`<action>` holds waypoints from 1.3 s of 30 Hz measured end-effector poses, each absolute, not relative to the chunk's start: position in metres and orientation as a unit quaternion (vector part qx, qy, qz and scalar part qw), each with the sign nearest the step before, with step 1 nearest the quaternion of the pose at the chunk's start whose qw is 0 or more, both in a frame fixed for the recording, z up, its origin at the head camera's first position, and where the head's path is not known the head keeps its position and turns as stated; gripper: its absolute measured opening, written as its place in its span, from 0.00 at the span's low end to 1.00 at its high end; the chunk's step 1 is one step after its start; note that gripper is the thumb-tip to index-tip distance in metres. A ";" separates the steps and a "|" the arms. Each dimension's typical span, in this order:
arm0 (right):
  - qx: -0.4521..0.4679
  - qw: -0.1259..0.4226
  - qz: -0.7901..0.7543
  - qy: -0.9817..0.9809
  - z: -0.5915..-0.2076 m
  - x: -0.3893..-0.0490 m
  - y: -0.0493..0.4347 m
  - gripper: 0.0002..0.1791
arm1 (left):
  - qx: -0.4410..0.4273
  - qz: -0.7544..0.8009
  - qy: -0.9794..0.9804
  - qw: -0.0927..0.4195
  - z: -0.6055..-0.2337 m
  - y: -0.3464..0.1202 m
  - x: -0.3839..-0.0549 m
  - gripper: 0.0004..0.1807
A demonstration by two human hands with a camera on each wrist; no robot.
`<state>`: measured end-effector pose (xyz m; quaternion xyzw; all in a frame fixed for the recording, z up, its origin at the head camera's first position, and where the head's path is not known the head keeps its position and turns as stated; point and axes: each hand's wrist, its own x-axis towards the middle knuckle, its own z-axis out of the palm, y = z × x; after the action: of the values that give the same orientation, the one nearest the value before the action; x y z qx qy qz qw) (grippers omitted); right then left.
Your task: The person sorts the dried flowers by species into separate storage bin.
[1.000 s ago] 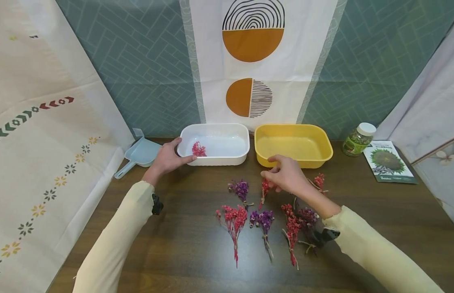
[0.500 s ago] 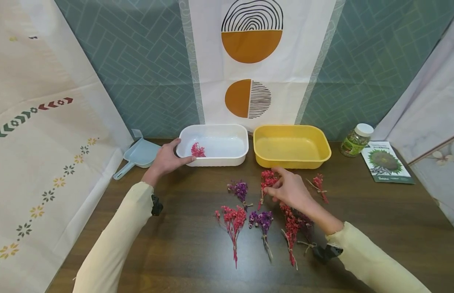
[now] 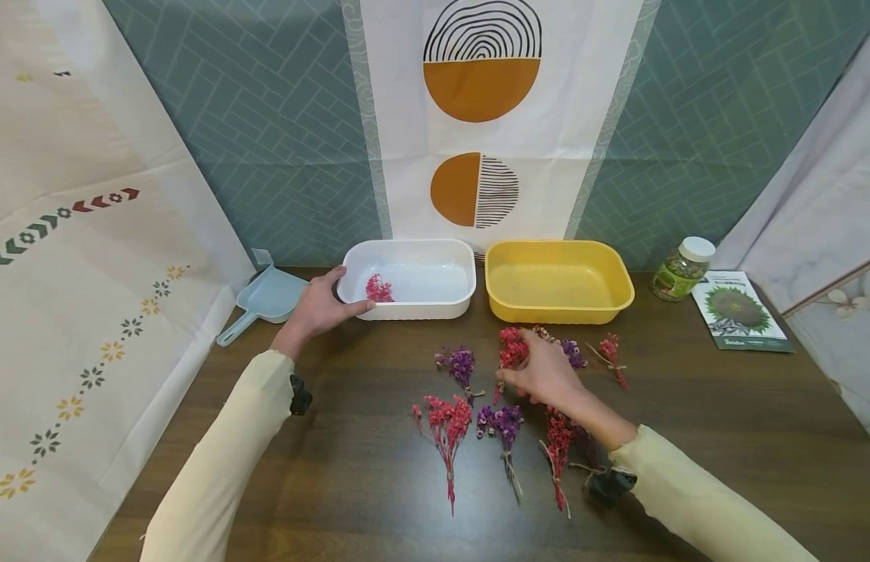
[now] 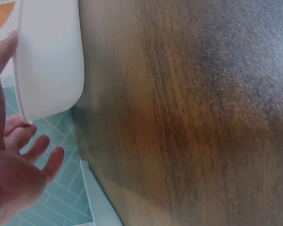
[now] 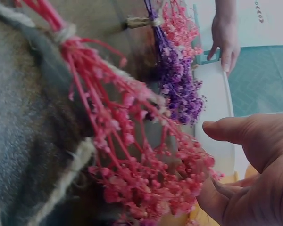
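Observation:
My left hand (image 3: 318, 307) rests at the left corner of a white plastic tub (image 3: 422, 311), thumb on the front rim and fingers by the side. A small pink dried-flower sprig (image 3: 380, 288) lies inside it. My right hand (image 3: 547, 376) hovers over a red dried-flower bunch (image 3: 512, 345), thumb and fingers spread apart. In the right wrist view, a pink flower bunch (image 5: 137, 155) tied with twine fills the foreground and hides some fingertips; no grip on it shows. A purple bunch (image 5: 177, 84) hangs behind it in that view.
A yellow tub (image 3: 561, 314) stands right of the white one. More tied bunches lie around, including a pink bunch (image 3: 449, 421), purple bunch (image 3: 506, 425) and small red bunch (image 3: 610, 351). A dustpan (image 3: 271, 295), a jar (image 3: 680, 273) and a seed packet (image 3: 740, 308) sit farther out.
My right hand has come back from the yellow tub's front edge toward the red bunch, and its fingers have spread. A purple bunch behind it now shows. My left hand stays on the white tub.

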<state>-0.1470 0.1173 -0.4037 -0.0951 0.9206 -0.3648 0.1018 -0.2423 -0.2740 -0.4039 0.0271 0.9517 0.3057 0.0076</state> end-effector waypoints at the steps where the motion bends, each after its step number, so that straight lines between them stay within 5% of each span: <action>1: -0.092 0.102 -0.363 0.922 -0.405 -0.147 0.117 0.48 | 0.027 0.307 0.951 0.007 -0.404 -0.274 -0.242 0.58; 39: -0.046 0.096 -0.363 0.926 -0.424 -0.155 0.103 0.42 | 0.019 0.315 0.949 0.009 -0.406 -0.274 -0.242 0.58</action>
<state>-0.1547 0.1032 -0.4239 -0.0464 0.9257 -0.3630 0.0961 -0.2421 -0.2737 -0.4059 0.0189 0.9490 0.3146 0.0086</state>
